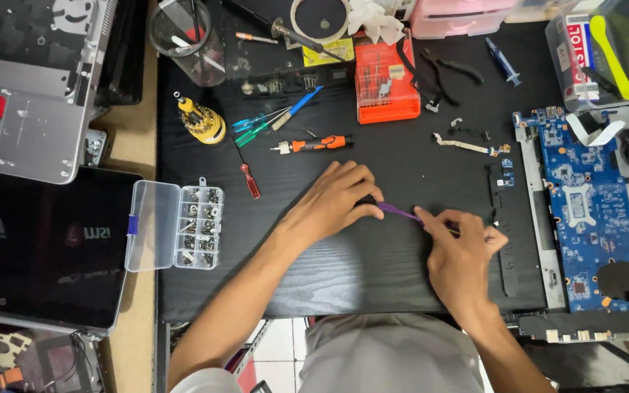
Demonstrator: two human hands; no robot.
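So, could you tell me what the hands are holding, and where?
A purple strip: the left hand holds one end, the right hand pinches the other.

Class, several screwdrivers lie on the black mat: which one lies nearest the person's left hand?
The orange-and-black-handled screwdriver, just above the left hand; the red-handled screwdriver lies farther left.

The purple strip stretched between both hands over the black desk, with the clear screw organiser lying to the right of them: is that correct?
Not quite. The head view shows the clear screw organiser to the left of the hands. The purple strip does run between left hand and right hand over the black desk.
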